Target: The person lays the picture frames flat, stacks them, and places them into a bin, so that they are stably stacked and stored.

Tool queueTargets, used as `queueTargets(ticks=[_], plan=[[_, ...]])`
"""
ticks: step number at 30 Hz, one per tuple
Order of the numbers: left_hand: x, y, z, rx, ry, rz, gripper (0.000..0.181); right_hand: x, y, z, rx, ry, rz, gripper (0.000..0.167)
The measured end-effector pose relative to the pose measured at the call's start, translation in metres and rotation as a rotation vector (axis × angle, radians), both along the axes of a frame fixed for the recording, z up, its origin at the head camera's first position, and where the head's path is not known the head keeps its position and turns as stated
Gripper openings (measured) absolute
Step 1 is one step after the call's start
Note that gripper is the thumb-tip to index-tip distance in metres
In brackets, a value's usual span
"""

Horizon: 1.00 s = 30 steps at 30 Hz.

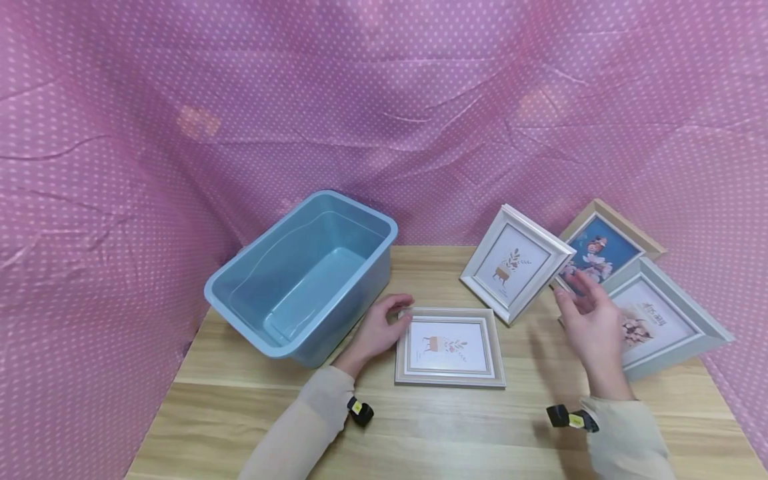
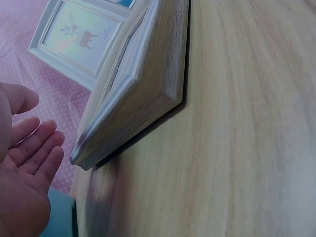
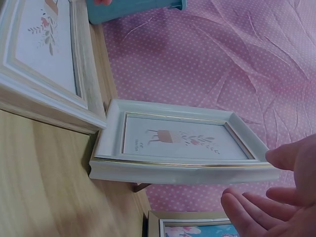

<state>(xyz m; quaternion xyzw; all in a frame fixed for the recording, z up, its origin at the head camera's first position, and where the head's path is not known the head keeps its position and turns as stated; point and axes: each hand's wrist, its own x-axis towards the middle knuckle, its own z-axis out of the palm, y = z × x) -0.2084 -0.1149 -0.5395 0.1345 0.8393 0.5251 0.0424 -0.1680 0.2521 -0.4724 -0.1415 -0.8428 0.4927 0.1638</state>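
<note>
A beige picture frame (image 1: 451,348) with a plant print lies flat on the wooden table. My left hand (image 1: 378,330) is beside its left edge, fingers loosely bent and thumb apart; in the left wrist view a gap separates this hand (image 2: 29,153) from the frame's corner. A white picture frame (image 1: 517,263) stands tilted behind it, propped on its back leg. To its right hovers my right hand (image 1: 591,327), holding nothing. In the right wrist view, the thumb of that hand (image 3: 281,197) is near the white frame's (image 3: 182,140) upper corner; whether they touch I cannot tell.
A blue plastic tub (image 1: 360,293) stands at the back left, with no contents visible. At the right stand a wood-coloured frame (image 1: 627,227) with a blue flower picture and a pale grey frame (image 1: 684,313), partly overlapping. A pink dotted cloth (image 1: 384,120) hangs behind the table (image 1: 444,427).
</note>
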Motion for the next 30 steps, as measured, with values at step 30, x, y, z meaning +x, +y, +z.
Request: queueTargets(ticks=[30], plan=[[-0.005,0.017,0.004,0.010,-0.034,-0.019,0.040,-0.031,0.005,0.014,-0.043,-0.047,-0.024,0.064]])
